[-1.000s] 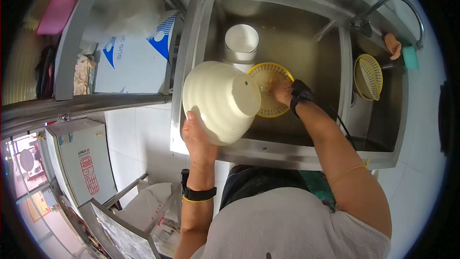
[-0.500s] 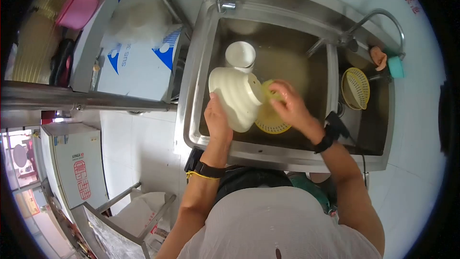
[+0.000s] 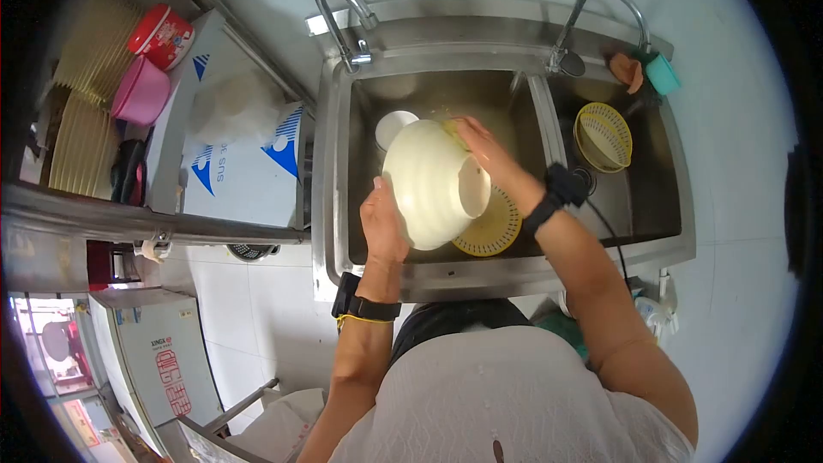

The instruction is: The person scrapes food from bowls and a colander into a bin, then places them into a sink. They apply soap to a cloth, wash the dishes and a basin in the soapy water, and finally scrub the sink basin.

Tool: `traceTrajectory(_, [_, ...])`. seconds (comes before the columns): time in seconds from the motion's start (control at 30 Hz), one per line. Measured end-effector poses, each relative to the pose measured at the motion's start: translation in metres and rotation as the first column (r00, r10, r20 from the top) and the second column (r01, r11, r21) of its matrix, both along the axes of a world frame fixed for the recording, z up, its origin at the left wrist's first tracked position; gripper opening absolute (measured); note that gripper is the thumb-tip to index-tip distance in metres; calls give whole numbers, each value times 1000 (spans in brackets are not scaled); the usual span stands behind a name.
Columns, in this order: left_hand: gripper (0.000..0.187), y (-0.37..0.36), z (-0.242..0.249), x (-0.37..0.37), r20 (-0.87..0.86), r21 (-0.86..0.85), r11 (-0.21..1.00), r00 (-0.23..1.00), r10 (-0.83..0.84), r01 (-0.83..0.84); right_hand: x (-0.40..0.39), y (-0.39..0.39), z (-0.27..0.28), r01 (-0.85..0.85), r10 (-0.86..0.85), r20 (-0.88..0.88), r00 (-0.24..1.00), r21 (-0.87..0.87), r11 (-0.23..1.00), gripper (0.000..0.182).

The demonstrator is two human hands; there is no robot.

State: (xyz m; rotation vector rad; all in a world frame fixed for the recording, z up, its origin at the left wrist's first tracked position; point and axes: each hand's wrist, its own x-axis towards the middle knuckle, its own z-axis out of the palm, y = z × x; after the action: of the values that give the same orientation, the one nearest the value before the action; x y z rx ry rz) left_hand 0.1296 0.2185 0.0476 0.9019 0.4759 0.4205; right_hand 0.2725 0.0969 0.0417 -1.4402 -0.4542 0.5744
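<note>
Over the left sink basin, a large cream-coloured bowl (image 3: pixel 424 184) is held tilted with its foot ring turned to the right. My left hand (image 3: pixel 384 223) is closed on the left side of its rim. My right hand (image 3: pixel 490 153) presses a yellow-green cloth or sponge (image 3: pixel 451 129) against the bowl's outer wall at the upper right; the fingers hide most of it. Below the bowl, a yellow slotted basket (image 3: pixel 495 231) sits in the basin, partly covered. A white container (image 3: pixel 394 127) stands in the basin behind the bowl.
In the right basin lies another yellow basket (image 3: pixel 604 137). Two faucets (image 3: pixel 347 21) rise behind the basins. A teal cup (image 3: pixel 662 75) and an orange-brown cloth (image 3: pixel 626 73) are at the back right. To the left, a shelf holds stacked plates (image 3: pixel 86 141) and a pink basin (image 3: pixel 141 92).
The bowl has turned so that more of its rounded outside and foot ring faces up. My right hand has come from beside the bowl onto its wall. The camera view has shifted.
</note>
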Motion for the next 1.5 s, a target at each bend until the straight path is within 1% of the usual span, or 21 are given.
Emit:
traceTrajectory(0.03, [39, -2, 1, -1, 9, -30, 1000, 1000, 6, -6, -6, -6, -8, -8, 8, 7, 1000, -1, 1000, 35])
traceTrajectory(0.1, [39, -6, 3, -1, 21, -62, 998, 1000, 13, -11, -25, -17, -20, 377, -367, -139, 920, 54, 925, 37])
traceTrajectory(0.13, [38, -9, 3, 0, 16, -97, 994, 998, 55, -53, -33, -18, -31, 377, -367, -134, 920, 57, 924, 37])
traceTrajectory(0.2, [38, -11, 6, 4, 23, -128, 988, 996, 84, -81, -46, -20, -42, 679, -663, -229, 712, -12, 734, 31])
traceTrajectory(0.23, [38, -11, 7, 6, 30, -166, 979, 992, 124, -118, -53, -25, -43, 686, -669, -224, 709, -3, 728, 31])
traceTrajectory(0.3, [37, -11, 6, 10, 47, -203, 968, 985, 163, -151, -64, -31, -36, 531, -526, 97, 845, -37, 847, 32])
traceTrajectory(0.37, [37, -10, 1, 10, 69, -49, 983, 981, 180, -177, -64, -35, -29, 512, -499, 188, 846, -30, 858, 26])
traceTrajectory(0.43, [37, -9, -7, 9, 63, 37, 990, 989, 136, -138, -63, -35, 0, 502, -404, 636, 657, 30, 864, 24])
traceTrajectory(0.47, [37, -11, -9, 8, 44, 121, 989, 996, 84, -88, -62, -34, 9, 510, -411, 633, 656, 30, 859, 24])
traceTrajectory(0.53, [37, -17, -2, 8, 45, 101, 991, 996, 83, -87, -54, -32, 24, 393, -103, 878, 467, -102, 914, 25])
traceTrajectory(0.67, [37, -17, 20, 5, 99, -4, 996, 991, 88, -88, -40, -51, 1, 453, -94, 884, 459, -142, 880, 24])
traceTrajectory(0.73, [38, -16, 17, 6, 118, 22, 993, 987, 110, -114, -42, -61, -6, 396, 24, 827, 562, -294, 870, 23])
traceTrajectory(0.87, [38, -17, 21, 14, 120, 73, 984, 981, 154, -163, -44, -63, 5, 453, -138, 812, 566, -167, 876, 21])
traceTrajectory(0.97, [38, -22, 25, 16, 136, 118, 988, 987, 87, -103, -37, -57, 34, 440, -137, 894, 426, -72, 895, 21])
traceTrajectory(1.07, [38, -25, 31, 16, 117, 144, 986, 991, 69, -86, -33, -60, 37, 450, -37, 932, 361, -139, 882, 22])
traceTrajectory(1.13, [38, -21, 24, 17, 105, 145, 986, 992, 67, -82, -34, -70, 33, 531, 156, 939, 305, -304, 791, 18])
traceTrajectory(1.27, [37, -20, 16, 18, 90, 175, 978, 991, 95, -109, -33, -78, 25, 408, 359, 806, 470, -559, 722, 18])
traceTrajectory(1.3, [37, -23, 17, 19, 91, 176, 978, 991, 95, -110, -28, -80, 16, 193, 330, 711, 620, -546, 815, 19])
traceTrajectory(1.33, [37, -27, 19, 20, 101, 120, 981, 985, 140, -152, -24, -81, 9, -22, 330, 581, 744, -472, 881, 20])
traceTrajectory(1.47, [36, -38, 13, 27, 89, 53, 967, 966, 244, -249, -39, -63, 21, 8, 115, 582, 805, -204, 979, 21])
traceTrajectory(1.5, [36, -38, 7, 27, 79, 54, 966, 966, 248, -253, -47, -52, 29, 38, 75, 666, 742, -153, 988, 23])
